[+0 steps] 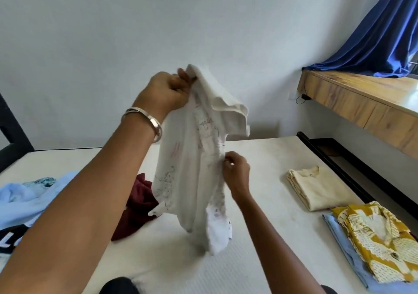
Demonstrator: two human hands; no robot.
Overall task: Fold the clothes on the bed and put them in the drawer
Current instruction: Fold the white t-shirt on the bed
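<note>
A white printed shirt (pixel 192 157) hangs in the air above the white bed (pixel 260 157), its lower end touching the mattress. My left hand (pixel 169 90) is raised and grips the shirt's top edge in a fist. Lower down, my right hand (pixel 236 169) pinches the shirt's right side at mid-height. A maroon garment (pixel 138 205) lies crumpled behind the shirt, and a light blue garment (pixel 24 201) is heaped at the left. On the right lie a folded cream shirt (pixel 321 189) and a folded yellow patterned shirt (pixel 380 241) on top of a folded light blue one (pixel 343 248).
A black garment with white lettering (pixel 9 237) sits at the left edge. A wooden window ledge (pixel 362 103) with a blue curtain (pixel 380 33) juts out at the right. The dark bed frame (pixel 334 155) runs along the right side, and a plain wall stands behind.
</note>
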